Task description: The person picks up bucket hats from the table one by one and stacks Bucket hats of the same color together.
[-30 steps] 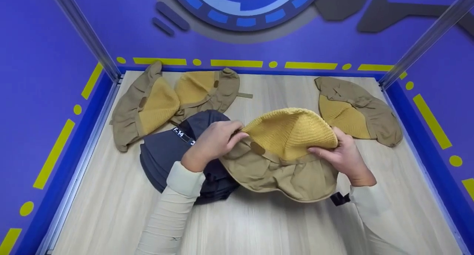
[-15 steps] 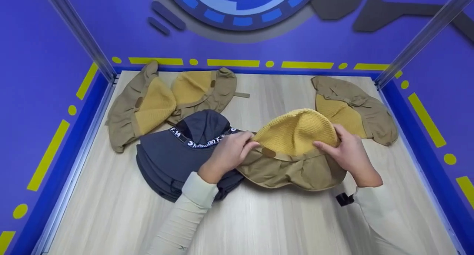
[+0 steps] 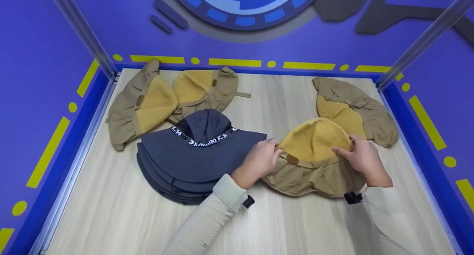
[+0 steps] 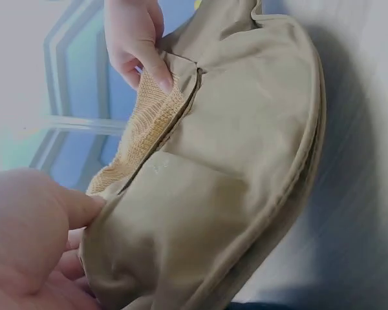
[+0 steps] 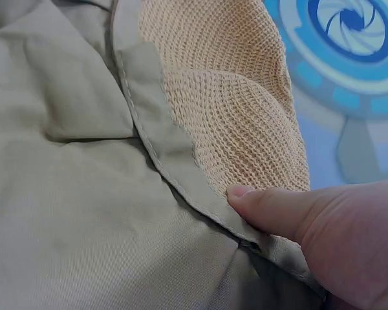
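Note:
A sun hat with a yellow knitted crown and khaki cloth brim is stretched between both hands on the right of the table. My left hand pinches it at the left end of the crown band, beside a brown oval patch. My right hand grips the opposite end; in the right wrist view its thumb presses on the knit just above the band. The brim hangs in folds toward me. Left of the held hat lies a stack of dark grey hats with a lettered band.
Two yellow-and-khaki hats lie overlapping at the back left, with a strap sticking out. Another such hat rests at the back right, just behind the held one. Purple panels wall the wooden table on three sides.
Both hands have carried the yellow-and-khaki hat to the right and a little toward me. The dark grey stack, partly covered before, now shows more fully.

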`<action>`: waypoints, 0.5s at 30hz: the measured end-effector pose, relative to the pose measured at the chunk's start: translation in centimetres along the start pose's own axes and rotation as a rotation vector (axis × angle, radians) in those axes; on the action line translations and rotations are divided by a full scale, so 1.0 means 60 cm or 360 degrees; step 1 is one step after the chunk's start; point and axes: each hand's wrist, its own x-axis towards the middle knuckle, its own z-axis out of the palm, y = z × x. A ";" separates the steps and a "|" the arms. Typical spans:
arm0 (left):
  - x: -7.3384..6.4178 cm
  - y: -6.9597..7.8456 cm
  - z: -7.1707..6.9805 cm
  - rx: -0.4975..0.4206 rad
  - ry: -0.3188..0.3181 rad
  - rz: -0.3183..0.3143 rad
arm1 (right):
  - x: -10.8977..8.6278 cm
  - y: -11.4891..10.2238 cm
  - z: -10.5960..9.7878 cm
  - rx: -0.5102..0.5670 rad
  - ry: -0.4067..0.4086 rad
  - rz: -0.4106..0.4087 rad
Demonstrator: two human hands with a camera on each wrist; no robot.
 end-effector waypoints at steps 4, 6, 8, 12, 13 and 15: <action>0.013 0.009 0.022 0.0037 -0.0008 -0.0039 | 0.006 0.025 0.012 -0.0024 -0.0044 0.0059; 0.018 0.012 0.031 0.0060 -0.0032 -0.0002 | 0.011 0.035 0.020 -0.0041 -0.0065 0.0089; 0.020 0.013 0.041 0.0098 -0.0083 0.0031 | 0.016 0.042 0.027 -0.0059 -0.0087 0.0125; 0.021 0.012 0.062 0.0299 -0.0201 0.0060 | 0.026 0.053 0.041 -0.0086 -0.0138 0.0200; 0.021 0.011 0.067 0.0371 -0.0212 0.0055 | 0.028 0.055 0.045 -0.0101 -0.0134 0.0204; 0.020 0.009 0.077 0.0494 -0.0211 0.0042 | 0.030 0.059 0.052 -0.0130 -0.0128 0.0219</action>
